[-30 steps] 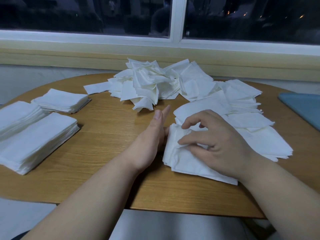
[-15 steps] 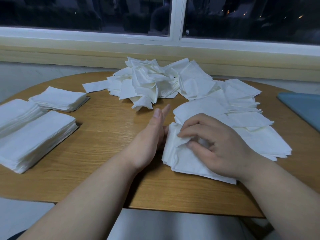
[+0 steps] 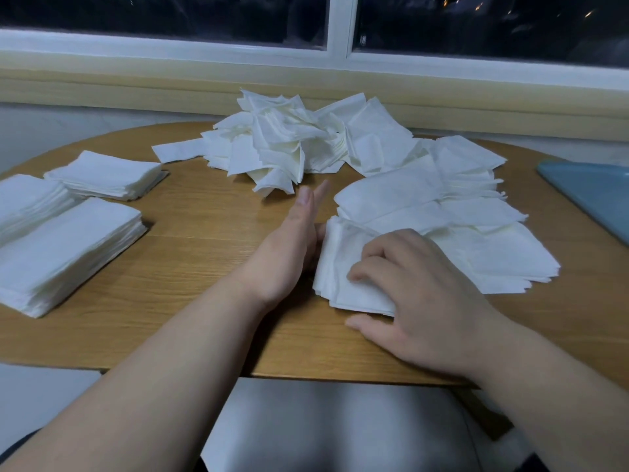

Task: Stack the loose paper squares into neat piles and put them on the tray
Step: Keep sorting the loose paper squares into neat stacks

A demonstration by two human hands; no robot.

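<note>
A small pile of white paper squares [image 3: 340, 264] lies near the front of the round wooden table [image 3: 190, 301]. My left hand [image 3: 289, 253] stands on edge with straight fingers against the pile's left side. My right hand [image 3: 418, 294] lies on top of the pile, fingers curled over it and thumb along its near edge. A messy heap of loose squares [image 3: 282, 148] sits at the back middle, spreading into fanned squares [image 3: 459, 216] on the right. The blue tray [image 3: 592, 192] shows at the right edge.
Three neat piles of squares stand at the left: a big one [image 3: 68, 253] in front, one [image 3: 23, 202] at the far left edge and one [image 3: 109, 175] behind. A window sill [image 3: 306, 86] runs behind the table.
My right hand has slid toward me over the pile, and its thumb now lies along the pile's near edge. My left hand has stayed against the pile's left side.
</note>
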